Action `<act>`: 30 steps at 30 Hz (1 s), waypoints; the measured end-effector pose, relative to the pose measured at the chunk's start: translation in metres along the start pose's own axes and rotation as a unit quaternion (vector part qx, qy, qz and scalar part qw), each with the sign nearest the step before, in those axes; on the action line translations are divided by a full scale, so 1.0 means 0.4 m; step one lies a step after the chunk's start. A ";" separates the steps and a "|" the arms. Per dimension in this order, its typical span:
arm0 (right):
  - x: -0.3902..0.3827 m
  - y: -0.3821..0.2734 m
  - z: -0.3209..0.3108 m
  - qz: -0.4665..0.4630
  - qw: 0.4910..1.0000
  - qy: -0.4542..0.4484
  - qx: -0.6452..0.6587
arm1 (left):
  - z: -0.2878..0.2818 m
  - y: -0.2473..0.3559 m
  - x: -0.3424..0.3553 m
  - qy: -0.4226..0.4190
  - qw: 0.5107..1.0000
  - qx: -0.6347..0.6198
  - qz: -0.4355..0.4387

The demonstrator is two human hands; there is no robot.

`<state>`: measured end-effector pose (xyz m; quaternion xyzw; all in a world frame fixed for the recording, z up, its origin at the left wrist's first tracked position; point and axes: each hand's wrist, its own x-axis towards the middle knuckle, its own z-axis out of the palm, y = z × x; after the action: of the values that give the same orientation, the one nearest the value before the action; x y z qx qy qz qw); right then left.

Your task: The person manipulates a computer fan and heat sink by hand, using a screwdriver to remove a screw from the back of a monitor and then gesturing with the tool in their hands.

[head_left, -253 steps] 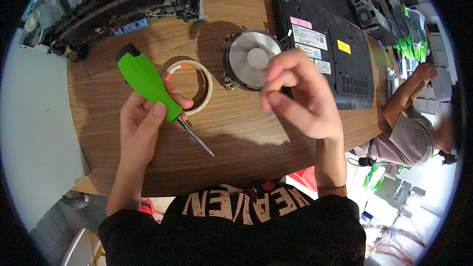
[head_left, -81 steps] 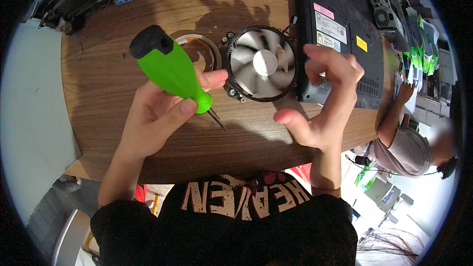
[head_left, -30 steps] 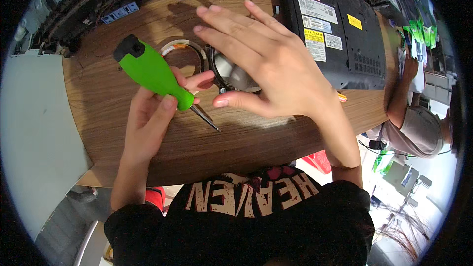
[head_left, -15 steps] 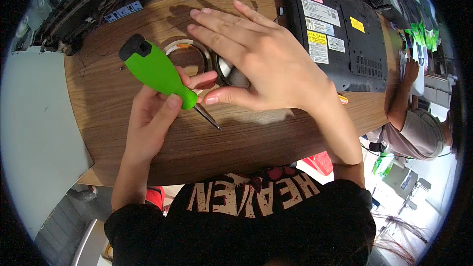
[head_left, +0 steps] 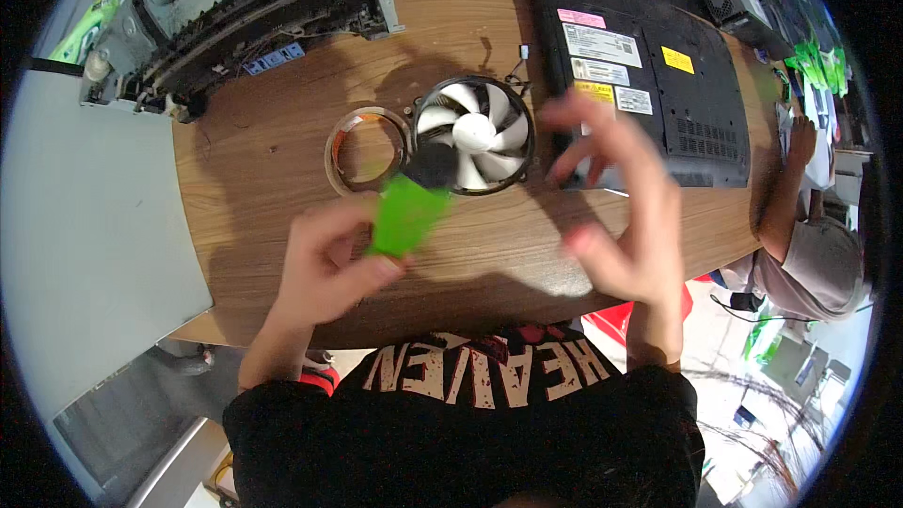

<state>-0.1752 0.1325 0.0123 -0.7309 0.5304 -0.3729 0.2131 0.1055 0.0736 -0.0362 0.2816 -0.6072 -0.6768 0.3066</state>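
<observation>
My left hand [head_left: 329, 263] grips a green screwdriver [head_left: 410, 214] by its handle, black end pointing up and away; the handle is blurred and its shaft is not visible. Beyond it lies a round cooling fan [head_left: 474, 132] with white blades in a black frame, partly covered by the handle's black end. A roll of tape [head_left: 335, 152] rests on the table just left of the fan. Off to the fan's right, my right hand [head_left: 625, 198] is raised near the laptop's front corner, blurred, fingers apart and holding nothing.
An upside-down black laptop [head_left: 658, 85] with labels lies at the right. An opened printer-like machine [head_left: 254, 28] stands at the far left of the wooden table [head_left: 470, 254]. A thin cable with a white connector [head_left: 524, 53] lies behind the fan. Another person's arm [head_left: 781, 183] rests at the far right.
My right hand has moved right and toward me, uncovering the fan. My left hand has shifted right and turned the screwdriver, so its handle now points up beside the fan.
</observation>
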 end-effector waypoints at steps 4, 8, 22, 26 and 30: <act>-0.084 -0.036 0.051 -0.068 0.975 -0.055 0.204 | 0.103 0.063 0.039 -0.120 0.951 0.257 0.122; -0.188 0.002 0.028 0.000 0.985 0.128 0.120 | 0.158 0.085 0.072 -0.156 0.902 0.364 0.173; -0.568 0.247 -0.120 0.005 0.636 0.542 0.550 | 0.129 0.107 0.225 -0.033 0.750 0.639 0.168; -0.563 0.263 -0.110 -0.019 0.661 0.506 0.554 | 0.134 0.124 0.240 -0.075 0.735 0.662 0.125; -0.563 0.275 -0.098 -0.024 0.678 0.494 0.544 | 0.155 0.159 0.257 -0.106 0.783 0.608 0.075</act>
<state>-0.3089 0.3083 -0.1126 -0.2077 0.2444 -0.9076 0.2708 -0.0036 0.0314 0.0326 0.2899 -0.9406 -0.1680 0.0549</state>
